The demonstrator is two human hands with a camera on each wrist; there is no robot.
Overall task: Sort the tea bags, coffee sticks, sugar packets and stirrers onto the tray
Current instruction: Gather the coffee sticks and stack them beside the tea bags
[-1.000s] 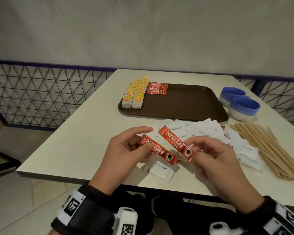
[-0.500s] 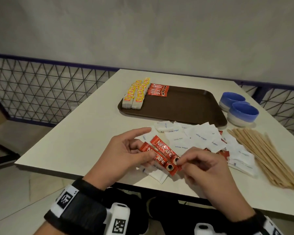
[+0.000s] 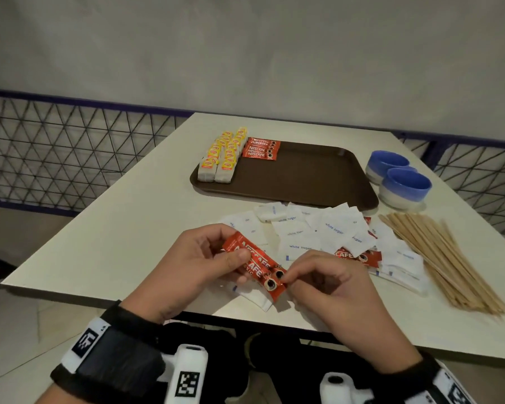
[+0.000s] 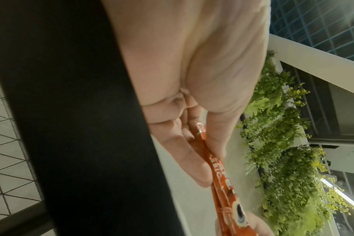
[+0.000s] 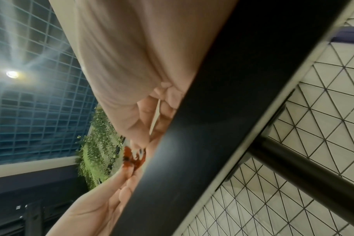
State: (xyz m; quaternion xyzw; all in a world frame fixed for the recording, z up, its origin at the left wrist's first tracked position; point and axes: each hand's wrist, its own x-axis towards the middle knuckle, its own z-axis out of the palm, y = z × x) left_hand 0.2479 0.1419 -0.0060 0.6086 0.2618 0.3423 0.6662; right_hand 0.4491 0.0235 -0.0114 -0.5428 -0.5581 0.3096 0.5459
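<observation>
My left hand [image 3: 231, 253] grips two red coffee sticks [image 3: 255, 265] side by side above the table's near edge, thumb on top. My right hand [image 3: 290, 281] pinches their near ends. In the left wrist view the sticks [image 4: 219, 174] sit between the left thumb and fingers. The right wrist view shows them only as a red blur [image 5: 134, 157]. The brown tray [image 3: 312, 182] holds yellow tea bags [image 3: 222, 157] in two rows at its left end, with coffee sticks [image 3: 261, 148] beside them. White sugar packets [image 3: 318, 231] lie scattered before the tray, more coffee sticks [image 3: 359, 256] among them. Wooden stirrers [image 3: 446, 258] lie to the right.
Two blue bowls [image 3: 400, 177] stand right of the tray. One sugar packet [image 3: 257, 298] lies under my hands at the table's [image 3: 134, 228] near edge. A wire mesh fence [image 3: 56, 153] runs behind and left of the table.
My right hand has brought its coffee stick alongside the one in my left hand. Both sticks now lie together under the left thumb, and the hands have closed in on each other.
</observation>
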